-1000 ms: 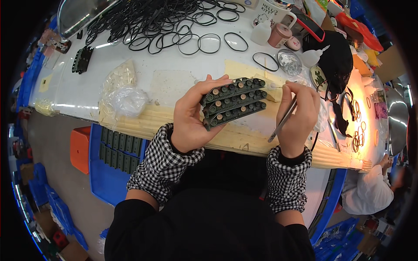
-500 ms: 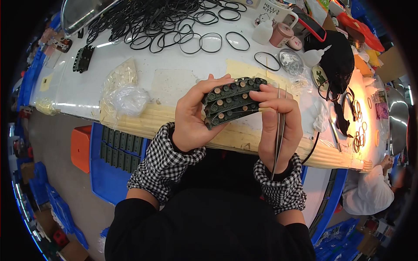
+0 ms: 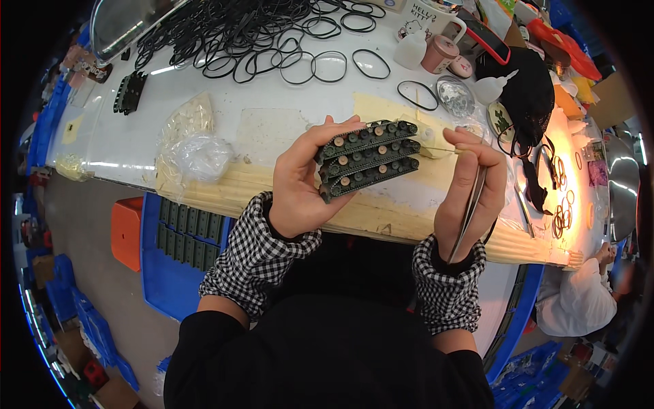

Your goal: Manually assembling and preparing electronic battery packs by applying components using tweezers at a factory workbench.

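My left hand (image 3: 298,178) is closed round three dark green toy-tank-like track pieces (image 3: 364,159), fanned side by side, with rows of small beige and dark round wheels facing up. To their right, apart from them, my right hand (image 3: 470,180) keeps a pair of metal tweezers (image 3: 467,217) lying along its palm. Its thumb and forefinger also pinch a thin needle-like rod (image 3: 439,149) that points left toward the tips of the pieces. What the rod is exactly is too fine to tell.
Black rubber rings (image 3: 231,41) pile up at the back. A similar track piece (image 3: 129,92) and a clear plastic bag (image 3: 201,157) lie left. A mug (image 3: 417,27), a lamp-lit area and clutter fill the right. A blue tray (image 3: 163,283) of green parts stands below; a co-worker's sleeve (image 3: 579,300) shows right.
My right hand has moved right, away from the track pieces, carrying the tweezers and the thin rod. My left hand and the pieces have stayed nearly still.
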`<state>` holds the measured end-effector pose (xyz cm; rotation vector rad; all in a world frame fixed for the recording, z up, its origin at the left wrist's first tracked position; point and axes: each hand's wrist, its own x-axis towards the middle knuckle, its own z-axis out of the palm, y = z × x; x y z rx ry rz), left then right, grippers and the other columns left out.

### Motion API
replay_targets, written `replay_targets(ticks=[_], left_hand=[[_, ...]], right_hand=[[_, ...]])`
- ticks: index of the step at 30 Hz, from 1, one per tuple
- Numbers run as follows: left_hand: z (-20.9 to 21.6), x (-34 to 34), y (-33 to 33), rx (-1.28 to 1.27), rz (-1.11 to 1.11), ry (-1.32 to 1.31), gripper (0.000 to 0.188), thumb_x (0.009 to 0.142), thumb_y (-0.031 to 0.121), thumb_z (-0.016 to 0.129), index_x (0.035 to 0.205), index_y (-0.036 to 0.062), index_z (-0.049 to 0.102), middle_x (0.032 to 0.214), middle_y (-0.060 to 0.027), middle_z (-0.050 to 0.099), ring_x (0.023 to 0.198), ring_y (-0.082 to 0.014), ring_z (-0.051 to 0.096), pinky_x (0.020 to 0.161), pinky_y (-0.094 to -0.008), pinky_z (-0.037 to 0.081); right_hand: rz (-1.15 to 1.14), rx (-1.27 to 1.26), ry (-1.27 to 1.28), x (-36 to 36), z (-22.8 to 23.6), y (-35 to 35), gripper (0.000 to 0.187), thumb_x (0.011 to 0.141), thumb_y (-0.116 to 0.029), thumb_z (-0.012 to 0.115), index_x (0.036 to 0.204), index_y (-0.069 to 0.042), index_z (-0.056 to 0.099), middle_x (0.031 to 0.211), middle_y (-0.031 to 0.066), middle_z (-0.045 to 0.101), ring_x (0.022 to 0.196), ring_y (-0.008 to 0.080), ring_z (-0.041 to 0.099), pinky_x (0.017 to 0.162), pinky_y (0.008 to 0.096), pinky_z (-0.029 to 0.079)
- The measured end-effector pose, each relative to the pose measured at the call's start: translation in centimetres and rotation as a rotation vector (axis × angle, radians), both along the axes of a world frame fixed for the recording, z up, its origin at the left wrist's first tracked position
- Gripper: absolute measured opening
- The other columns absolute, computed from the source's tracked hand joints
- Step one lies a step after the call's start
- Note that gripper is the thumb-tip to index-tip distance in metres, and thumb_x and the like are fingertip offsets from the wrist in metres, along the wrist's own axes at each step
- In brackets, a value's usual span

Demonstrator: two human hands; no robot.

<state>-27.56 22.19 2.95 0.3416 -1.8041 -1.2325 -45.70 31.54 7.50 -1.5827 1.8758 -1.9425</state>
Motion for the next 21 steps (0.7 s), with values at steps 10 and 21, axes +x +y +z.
replay_targets(ticks=[10, 21], left_hand=[[0.1, 0.0, 0.0, 0.002, -0.012, -0.004, 0.062, 0.075, -0.003, 0.074, 0.131, -0.0037, 0.046, 0.134, -0.0195, 0.056, 0.133, -0.0331, 0.046, 0.119, -0.0487, 0.017], [0.6, -0.4, 0.4, 0.042, -0.007, -0.01, 0.058, 0.073, 0.001, 0.077, 0.126, 0.0065, 0.055, 0.127, -0.0078, 0.062, 0.13, -0.0286, 0.051, 0.118, -0.0526, 0.016]], right_hand=[[-0.298, 0.136, 0.662, -2.8, -0.7, -1.3, 0.011, 0.083, -0.003, 0.069, 0.092, -0.002, 0.062, 0.083, 0.0102, 0.065, 0.083, 0.0308, 0.059, 0.076, 0.0392, 0.045], [0.251, -0.032, -0.041, 2.1, 1.0, -1.5, 0.004, 0.094, -0.003, 0.059, 0.097, -0.001, 0.06, 0.095, 0.0099, 0.067, 0.089, 0.019, 0.059, 0.083, 0.0292, 0.046]])
